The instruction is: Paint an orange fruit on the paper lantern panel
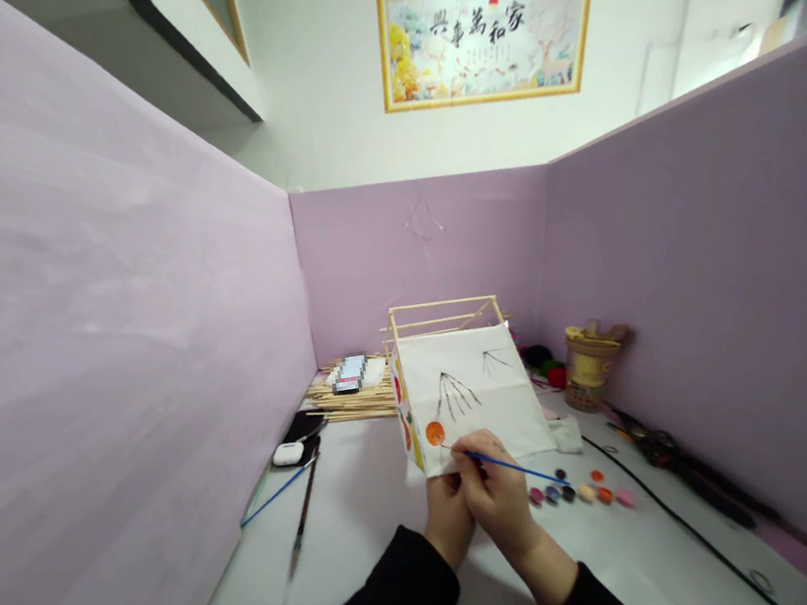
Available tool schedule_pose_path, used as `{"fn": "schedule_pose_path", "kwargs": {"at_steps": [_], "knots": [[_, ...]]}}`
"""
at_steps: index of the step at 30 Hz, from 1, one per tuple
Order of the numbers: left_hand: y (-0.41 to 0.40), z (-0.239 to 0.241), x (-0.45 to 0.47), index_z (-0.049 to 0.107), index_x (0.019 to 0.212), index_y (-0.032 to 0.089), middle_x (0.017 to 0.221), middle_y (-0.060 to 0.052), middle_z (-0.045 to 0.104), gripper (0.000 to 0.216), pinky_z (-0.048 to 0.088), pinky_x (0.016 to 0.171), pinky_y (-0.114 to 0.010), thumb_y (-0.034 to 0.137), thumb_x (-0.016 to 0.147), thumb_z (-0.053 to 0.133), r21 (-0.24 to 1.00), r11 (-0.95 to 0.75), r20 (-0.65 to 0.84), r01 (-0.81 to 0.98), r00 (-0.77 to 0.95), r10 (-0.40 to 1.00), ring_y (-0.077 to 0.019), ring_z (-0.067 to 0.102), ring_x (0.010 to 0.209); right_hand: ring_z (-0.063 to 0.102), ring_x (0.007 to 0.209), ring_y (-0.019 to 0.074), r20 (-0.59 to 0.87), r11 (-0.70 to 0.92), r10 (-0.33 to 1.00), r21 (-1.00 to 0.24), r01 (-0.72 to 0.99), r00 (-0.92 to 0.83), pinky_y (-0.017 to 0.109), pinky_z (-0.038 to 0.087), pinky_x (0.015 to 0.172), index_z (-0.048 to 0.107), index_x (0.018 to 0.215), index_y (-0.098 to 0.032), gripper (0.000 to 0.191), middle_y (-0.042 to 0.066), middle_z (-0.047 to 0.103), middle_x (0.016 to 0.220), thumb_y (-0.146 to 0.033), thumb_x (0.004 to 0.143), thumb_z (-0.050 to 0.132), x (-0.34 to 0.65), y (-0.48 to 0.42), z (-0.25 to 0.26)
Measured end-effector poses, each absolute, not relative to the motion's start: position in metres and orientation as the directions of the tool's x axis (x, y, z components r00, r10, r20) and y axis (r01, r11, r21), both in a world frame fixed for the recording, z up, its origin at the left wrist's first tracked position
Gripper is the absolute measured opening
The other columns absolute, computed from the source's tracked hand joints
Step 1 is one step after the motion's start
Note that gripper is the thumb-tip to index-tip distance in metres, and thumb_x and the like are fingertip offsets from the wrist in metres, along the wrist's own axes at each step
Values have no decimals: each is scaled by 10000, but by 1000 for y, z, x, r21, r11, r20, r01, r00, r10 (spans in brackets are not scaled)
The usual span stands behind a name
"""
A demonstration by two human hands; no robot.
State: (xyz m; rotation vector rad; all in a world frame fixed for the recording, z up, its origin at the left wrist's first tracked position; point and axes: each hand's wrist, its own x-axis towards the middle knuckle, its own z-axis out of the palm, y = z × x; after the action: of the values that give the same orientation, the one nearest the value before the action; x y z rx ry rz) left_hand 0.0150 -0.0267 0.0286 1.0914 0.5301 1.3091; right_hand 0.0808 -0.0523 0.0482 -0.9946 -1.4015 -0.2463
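Observation:
A box-shaped paper lantern (493, 420) of thin wooden sticks stands tilted in front of me. Its white front panel carries two fans of dark painted lines and an orange disc (435, 433) at lower left; coloured shapes show on its left side. My left hand (449, 516) is closed at the lantern's lower edge, its fingertips hidden behind the panel and my other hand. In a pinch, my right hand (498, 490) holds a thin blue paintbrush (523, 469), whose tip is at the panel just below and right of the disc. Both hands touch or nearly touch each other.
Small paint pots (588, 493) in several colours sit to the right. Two more brushes (306, 519) and a white earphone case (289, 453) lie left. Behind are wooden sticks (354, 403) and a phone (350, 374). A yellow container (587, 371) and dark cable (669, 510) are right.

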Motion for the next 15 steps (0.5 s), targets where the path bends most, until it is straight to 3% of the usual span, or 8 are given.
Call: {"fn": "schedule_pose_path", "kwargs": {"at_steps": [15], "knots": [[-30,35,13,678,651,150,711,-93,714,359,500,877,-421,493,592,767,863,-122,262,-491,228,938,-261,660,788,579,750,165,891,636,411,-432,639,193,308,480,698,587,857,-215,118,19,602,768,-129,846,506,79,-52,50]]}}
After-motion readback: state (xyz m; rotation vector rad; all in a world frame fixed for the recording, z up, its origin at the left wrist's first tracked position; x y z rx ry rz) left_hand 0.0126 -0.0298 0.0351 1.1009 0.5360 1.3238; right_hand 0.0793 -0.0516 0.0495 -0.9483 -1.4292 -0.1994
